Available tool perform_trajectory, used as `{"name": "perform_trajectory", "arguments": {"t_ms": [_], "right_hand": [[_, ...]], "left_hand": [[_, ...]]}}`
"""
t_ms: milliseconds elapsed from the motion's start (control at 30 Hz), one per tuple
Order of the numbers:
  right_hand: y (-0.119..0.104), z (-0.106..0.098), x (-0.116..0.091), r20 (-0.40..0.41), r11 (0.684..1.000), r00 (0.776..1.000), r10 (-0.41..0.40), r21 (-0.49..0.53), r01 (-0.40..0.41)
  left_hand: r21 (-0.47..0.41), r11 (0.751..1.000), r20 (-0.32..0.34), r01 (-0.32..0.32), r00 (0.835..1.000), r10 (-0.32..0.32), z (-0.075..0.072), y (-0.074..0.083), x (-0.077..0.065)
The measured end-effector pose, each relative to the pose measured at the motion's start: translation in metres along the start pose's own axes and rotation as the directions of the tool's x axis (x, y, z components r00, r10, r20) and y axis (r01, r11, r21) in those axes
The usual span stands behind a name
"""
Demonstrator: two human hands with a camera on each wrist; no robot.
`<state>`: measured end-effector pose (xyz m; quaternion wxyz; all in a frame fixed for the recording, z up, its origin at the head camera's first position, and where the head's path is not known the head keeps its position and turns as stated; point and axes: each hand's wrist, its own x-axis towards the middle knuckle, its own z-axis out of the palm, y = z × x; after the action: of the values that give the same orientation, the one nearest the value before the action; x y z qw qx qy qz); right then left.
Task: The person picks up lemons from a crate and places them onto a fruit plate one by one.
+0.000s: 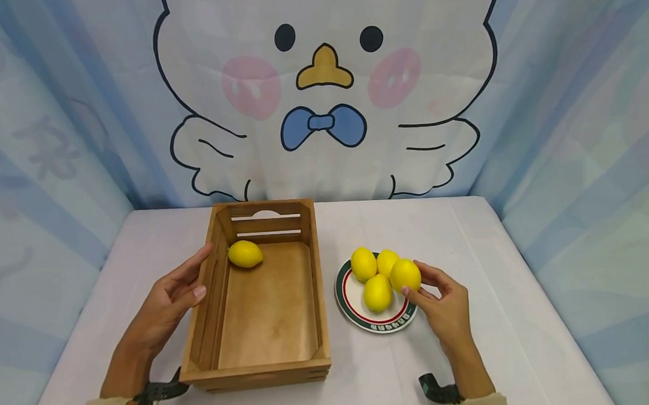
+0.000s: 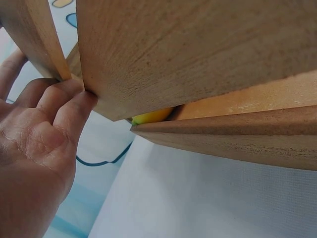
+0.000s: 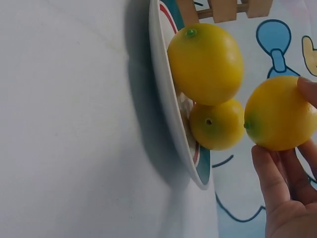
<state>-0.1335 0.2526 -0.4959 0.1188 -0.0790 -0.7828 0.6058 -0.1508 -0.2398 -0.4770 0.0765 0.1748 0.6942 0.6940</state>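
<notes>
My right hand (image 1: pixel 445 306) pinches a yellow lemon (image 1: pixel 405 275) between thumb and fingers, over the right side of a plate. In the right wrist view, the held lemon (image 3: pixel 280 113) hangs apart from the plate's surface. Three more lemons (image 1: pixel 377 293) rest on the white plate (image 1: pixel 359 309) with its green and red rim. To the left stands a slatted wooden crate (image 1: pixel 270 311) with one lemon (image 1: pixel 245 254) at its far left corner. My left hand (image 1: pixel 166 305) holds the crate's left side; in the left wrist view its fingers (image 2: pixel 69 109) bend into the gap between slats, their tips partly hidden.
A white cloth covers the table (image 1: pixel 503 291). Behind it hangs a curtain (image 1: pixel 333 165) with a cartoon bird, and light-blue curtains (image 1: pixel 590 167) flank both sides. Dark wrist-worn devices (image 1: pixel 439 390) sit on both wrists.
</notes>
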Motion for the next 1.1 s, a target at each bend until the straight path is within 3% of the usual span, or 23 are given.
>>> {"name": "perform_trajectory", "arguments": {"t_ms": [567, 1100], "right_hand": [[0.008, -0.001, -0.009, -0.019, 0.992, 0.997, 0.070, -0.106, -0.072], [0.009, 0.001, -0.015, -0.083, 0.944, 0.977, 0.199, -0.253, -0.213]], "left_hand": [[-0.003, 1.000, -0.015, 0.017, 1.000, -0.017, 0.001, 0.002, 0.002], [0.000, 1.000, -0.007, 0.029, 1.000, -0.029, 0.001, 0.003, 0.002]]}}
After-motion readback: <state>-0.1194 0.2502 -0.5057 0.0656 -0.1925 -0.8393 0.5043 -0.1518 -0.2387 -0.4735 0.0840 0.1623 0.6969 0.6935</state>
